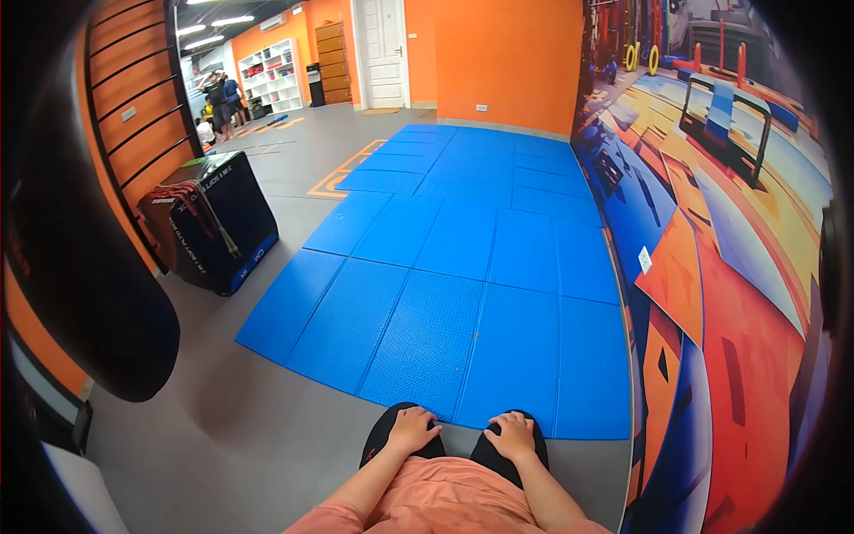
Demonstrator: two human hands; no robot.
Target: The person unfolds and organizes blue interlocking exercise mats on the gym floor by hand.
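Note:
My left hand rests on my left knee, which is covered in black cloth. Its fingers lie spread over the knee and hold nothing. On the other knee lies my right hand, fingers apart and also holding nothing. The hands are separate from each other. An orange-pink shirt shows between the forearms. Just beyond both knees is the near edge of the blue floor mats.
A black punching bag hangs at the left. Behind it stands a black soft box with ropes on top. A mural wall borders the mats at right. People, white shelves and a white door are far back.

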